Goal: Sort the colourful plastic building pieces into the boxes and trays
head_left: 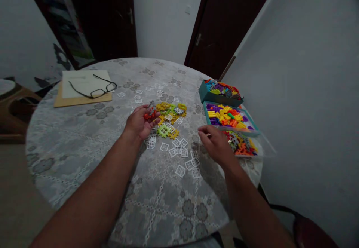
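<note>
My left hand [139, 122] is closed round several red and grey interlocking plastic pieces [150, 111], palm partly turned up. Just right of it lie yellow and lime interlocking pieces [164, 130], some with white window-like frames on them. My right hand [215, 141] hovers beside the boxes, its fingers curled and drawn together. Whether anything sits between those fingertips is hidden. Loose white lattice frames [178, 150] are scattered on the cloth between my hands and nearer to me.
A box of mixed colourful pieces [223, 91] stands at the right. Before it is a tray of yellow, purple and orange pieces [230, 116], with a clear container of more pieces [244, 145] nearer. Black glasses [98, 92] rest on papers at the left of the round table.
</note>
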`<state>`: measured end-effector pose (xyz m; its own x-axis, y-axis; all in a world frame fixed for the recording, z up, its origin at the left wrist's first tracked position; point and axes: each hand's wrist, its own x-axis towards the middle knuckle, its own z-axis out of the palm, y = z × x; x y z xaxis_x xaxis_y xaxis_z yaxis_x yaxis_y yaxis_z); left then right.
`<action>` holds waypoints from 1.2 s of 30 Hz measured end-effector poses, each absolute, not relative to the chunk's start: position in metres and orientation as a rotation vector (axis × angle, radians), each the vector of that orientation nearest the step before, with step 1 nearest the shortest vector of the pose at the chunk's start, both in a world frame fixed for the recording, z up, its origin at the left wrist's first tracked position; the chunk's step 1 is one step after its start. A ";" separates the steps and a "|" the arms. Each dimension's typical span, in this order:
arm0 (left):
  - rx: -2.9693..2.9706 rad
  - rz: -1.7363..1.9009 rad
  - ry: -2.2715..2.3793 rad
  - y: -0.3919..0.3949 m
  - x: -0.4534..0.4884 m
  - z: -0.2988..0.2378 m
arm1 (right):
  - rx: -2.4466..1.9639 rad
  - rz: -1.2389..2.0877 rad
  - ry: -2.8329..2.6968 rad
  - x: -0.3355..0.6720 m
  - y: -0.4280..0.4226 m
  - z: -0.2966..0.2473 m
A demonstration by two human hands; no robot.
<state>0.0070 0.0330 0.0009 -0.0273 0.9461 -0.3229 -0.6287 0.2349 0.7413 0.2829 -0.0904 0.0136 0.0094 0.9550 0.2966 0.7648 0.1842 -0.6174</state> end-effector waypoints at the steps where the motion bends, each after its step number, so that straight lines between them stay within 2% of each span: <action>1: 0.446 1.328 0.928 0.033 0.007 0.000 | -1.592 0.392 -1.862 0.269 -0.084 0.009; 9: 0.543 1.363 1.036 0.030 0.011 -0.004 | -1.566 0.264 -2.220 0.187 -0.042 -0.036; 18: 0.678 1.423 1.126 0.029 0.014 -0.003 | -1.636 0.106 -2.271 0.172 -0.036 -0.040; 23: 0.715 1.362 1.124 0.028 0.015 -0.006 | -1.584 0.246 -1.993 0.191 -0.036 -0.043; 29: 0.811 1.203 1.096 0.020 0.016 -0.002 | -1.439 0.633 -1.459 0.204 -0.026 -0.048; 36: 0.979 1.030 1.002 0.010 0.023 -0.002 | -1.295 0.796 -1.399 0.197 -0.027 -0.052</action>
